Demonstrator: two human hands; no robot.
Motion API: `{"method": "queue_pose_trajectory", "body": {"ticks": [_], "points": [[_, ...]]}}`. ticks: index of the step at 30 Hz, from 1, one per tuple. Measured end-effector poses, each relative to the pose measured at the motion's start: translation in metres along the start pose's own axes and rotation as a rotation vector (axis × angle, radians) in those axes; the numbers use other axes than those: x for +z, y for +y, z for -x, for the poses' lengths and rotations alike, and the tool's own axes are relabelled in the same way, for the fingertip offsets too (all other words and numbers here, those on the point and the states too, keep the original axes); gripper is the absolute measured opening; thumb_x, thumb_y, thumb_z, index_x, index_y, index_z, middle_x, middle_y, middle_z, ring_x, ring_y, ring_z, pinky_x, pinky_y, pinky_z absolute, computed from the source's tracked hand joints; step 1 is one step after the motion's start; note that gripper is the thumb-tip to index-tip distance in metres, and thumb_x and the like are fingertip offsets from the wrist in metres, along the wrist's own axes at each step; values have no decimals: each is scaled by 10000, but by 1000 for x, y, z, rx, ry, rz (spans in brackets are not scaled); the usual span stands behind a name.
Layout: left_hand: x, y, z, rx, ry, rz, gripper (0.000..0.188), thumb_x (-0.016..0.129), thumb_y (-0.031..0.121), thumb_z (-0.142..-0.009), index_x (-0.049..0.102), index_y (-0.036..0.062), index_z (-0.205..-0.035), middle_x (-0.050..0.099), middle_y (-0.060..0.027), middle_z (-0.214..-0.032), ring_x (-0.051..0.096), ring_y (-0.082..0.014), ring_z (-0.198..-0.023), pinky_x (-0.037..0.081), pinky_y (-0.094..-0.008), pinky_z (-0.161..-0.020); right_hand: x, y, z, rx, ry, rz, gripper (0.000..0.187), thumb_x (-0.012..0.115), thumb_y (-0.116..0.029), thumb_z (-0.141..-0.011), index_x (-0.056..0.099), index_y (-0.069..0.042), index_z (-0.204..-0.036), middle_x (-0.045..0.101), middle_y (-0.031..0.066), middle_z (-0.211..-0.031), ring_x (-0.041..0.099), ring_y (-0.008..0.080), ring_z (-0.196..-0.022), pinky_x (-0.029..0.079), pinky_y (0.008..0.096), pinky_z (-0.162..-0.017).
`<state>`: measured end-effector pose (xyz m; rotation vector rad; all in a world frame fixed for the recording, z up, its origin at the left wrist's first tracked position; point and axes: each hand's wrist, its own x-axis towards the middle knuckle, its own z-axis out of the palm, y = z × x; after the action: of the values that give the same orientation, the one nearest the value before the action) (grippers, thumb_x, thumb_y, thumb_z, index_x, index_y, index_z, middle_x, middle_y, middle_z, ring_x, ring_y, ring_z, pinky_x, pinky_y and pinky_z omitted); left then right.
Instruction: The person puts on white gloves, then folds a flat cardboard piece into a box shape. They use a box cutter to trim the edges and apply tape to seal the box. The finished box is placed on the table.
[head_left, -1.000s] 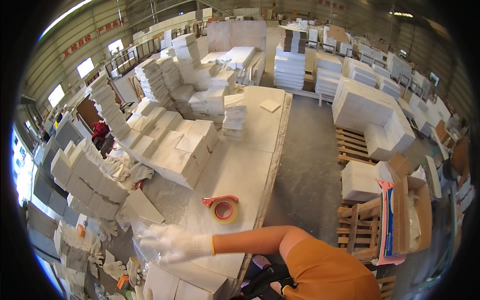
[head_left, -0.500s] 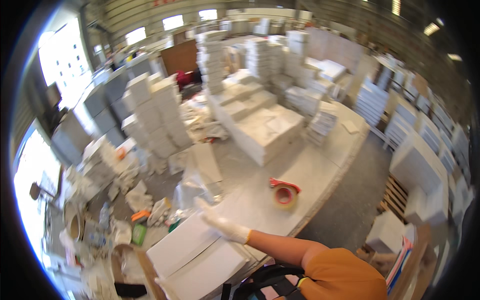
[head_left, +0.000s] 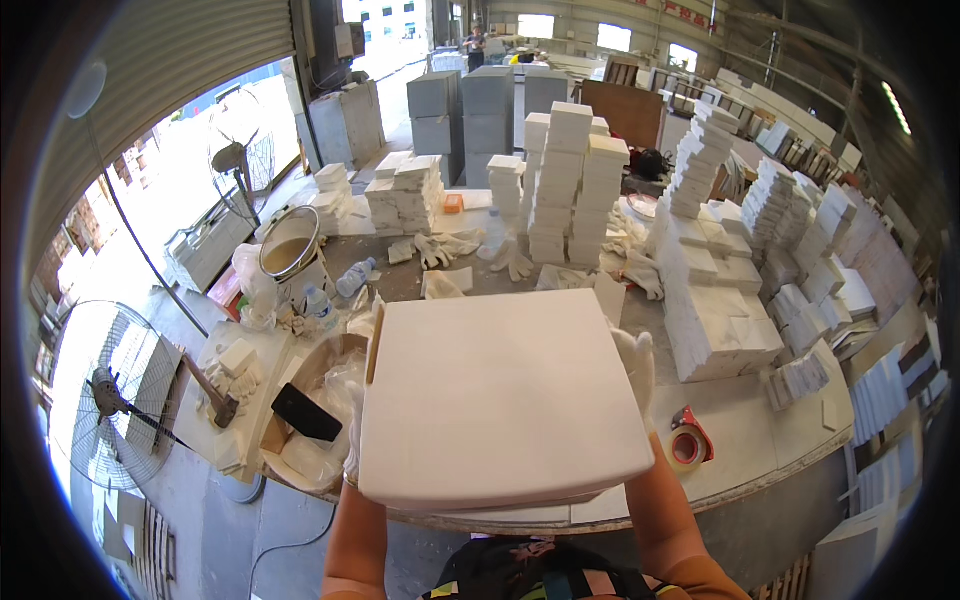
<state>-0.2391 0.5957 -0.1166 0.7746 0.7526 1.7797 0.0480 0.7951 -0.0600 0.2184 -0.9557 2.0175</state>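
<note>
Between both hands sits a white box point(head_left: 500, 400), its broad flat top facing up close in front of my body. My left hand point(head_left: 352, 435), in a white glove, presses against the box's left side; most of its fingers are hidden. Along the right side lies my right hand point(head_left: 638, 375), also white-gloved, its fingers pointing away from me. Right of the box, a red tape dispenser with a roll of tape point(head_left: 688, 445) rests on the table point(head_left: 760, 450). An open cardboard carton point(head_left: 290, 440) with clear plastic wrap and a black flat object point(head_left: 307, 412) stands to the left.
White stone blocks point(head_left: 565, 190) are stacked at the far side, with more piles point(head_left: 715, 280) to the right. Loose gloves point(head_left: 445, 248), a bucket point(head_left: 292, 250), bottles point(head_left: 355, 278) and a hammer point(head_left: 215, 395) lie left and beyond. A caged fan point(head_left: 110, 390) stands at far left.
My view has swung left. The right hand, earlier flat on white panels on the table, is now at the white box's side, and both hands hold the box.
</note>
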Motion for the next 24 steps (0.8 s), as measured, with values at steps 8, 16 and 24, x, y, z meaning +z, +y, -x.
{"method": "queue_pose_trajectory", "body": {"ticks": [8,16,24], "points": [[23,-8,5,47,257,-326,809,469,485,-976,102,51,-1551,173,-92,-1601,185,-202,-1456,177,-339,-1172,-5,31,33,230,278,439,749,453,-467,-999,180,-21,-1535,168,136,-1604,125,248,-1488,109,383,-1197],[-20,-21,69,-224,265,-604,624,607,158,-926,339,18,-1472,547,-98,-1316,526,-184,-1185,432,-295,-986,-19,4,71,706,276,644,771,656,-75,-835,279,22,-1501,426,112,-1464,406,195,-1336,325,293,-1093],[-86,-67,140,-464,591,-305,434,563,311,-989,567,-42,-1242,638,-81,-1146,601,-172,-1011,480,-302,-897,-133,7,136,1184,523,939,439,648,-305,-917,610,-37,-1263,673,53,-1066,643,183,-874,537,295,-711]]}}
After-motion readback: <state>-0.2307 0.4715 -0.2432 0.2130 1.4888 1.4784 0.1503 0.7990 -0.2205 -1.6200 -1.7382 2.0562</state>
